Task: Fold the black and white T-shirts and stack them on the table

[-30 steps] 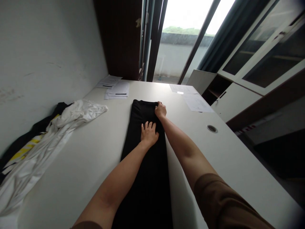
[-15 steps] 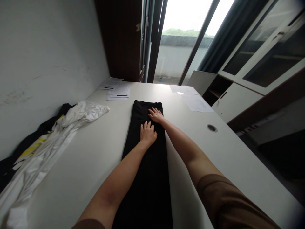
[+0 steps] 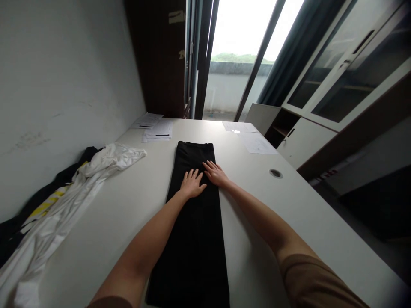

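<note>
Smooth white tabletop (image 3: 128,192); long folded black fabric garment (image 3: 195,239) runs lengthwise away; left hand (image 3: 192,184) flat on it mid-width, right hand (image 3: 216,174) across its right edge; neither grasping.

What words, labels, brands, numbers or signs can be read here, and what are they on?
None can be read.
Papers at the far left: print too small.
Papers at the far right: marks too faint.
Red marks beyond the table: too blurred.
Black cloth under the hands: no lettering visible.
</note>
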`<state>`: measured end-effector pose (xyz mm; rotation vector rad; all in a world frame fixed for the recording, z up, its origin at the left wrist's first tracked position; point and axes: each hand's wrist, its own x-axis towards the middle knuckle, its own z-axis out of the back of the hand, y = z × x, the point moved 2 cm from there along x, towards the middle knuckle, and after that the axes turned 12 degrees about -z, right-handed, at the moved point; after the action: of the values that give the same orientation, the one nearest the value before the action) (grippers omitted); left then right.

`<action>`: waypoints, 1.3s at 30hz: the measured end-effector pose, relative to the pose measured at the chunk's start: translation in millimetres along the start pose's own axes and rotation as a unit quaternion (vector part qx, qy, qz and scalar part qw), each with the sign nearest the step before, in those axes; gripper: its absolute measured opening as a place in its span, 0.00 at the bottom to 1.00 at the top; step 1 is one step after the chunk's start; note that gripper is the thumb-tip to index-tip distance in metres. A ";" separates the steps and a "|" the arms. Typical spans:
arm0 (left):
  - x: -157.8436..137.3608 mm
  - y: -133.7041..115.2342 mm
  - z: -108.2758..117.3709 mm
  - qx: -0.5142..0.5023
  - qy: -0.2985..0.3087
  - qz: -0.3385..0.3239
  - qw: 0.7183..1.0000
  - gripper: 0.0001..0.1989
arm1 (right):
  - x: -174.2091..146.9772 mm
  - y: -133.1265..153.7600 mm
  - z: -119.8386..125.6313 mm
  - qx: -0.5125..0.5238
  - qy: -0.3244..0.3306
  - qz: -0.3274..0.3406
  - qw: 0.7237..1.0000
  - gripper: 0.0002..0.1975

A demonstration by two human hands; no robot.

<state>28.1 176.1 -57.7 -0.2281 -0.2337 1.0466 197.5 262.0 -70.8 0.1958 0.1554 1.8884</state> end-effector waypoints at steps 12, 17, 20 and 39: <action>-153.2 27.5 43.2 -0.035 -0.001 -0.196 0.980 0.28 | -184.6 -6.8 34.3 0.065 -0.004 0.138 0.988 0.27; -186.5 -9.0 43.1 -0.014 0.034 -0.250 0.968 0.31 | -252.0 16.6 55.3 0.089 0.053 0.245 0.964 0.34; -200.2 -27.3 41.1 -0.018 0.040 -0.277 0.960 0.32 | -280.3 40.4 61.2 0.089 0.083 0.300 0.946 0.38; -200.6 33.8 52.0 -0.140 -0.052 -0.192 0.970 0.37 | -276.1 89.8 37.6 0.504 0.161 0.030 0.848 0.14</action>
<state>-111.6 21.1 -34.5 -0.3673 -0.5025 0.6386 209.0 -27.9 -31.8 0.5920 1.3938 1.7146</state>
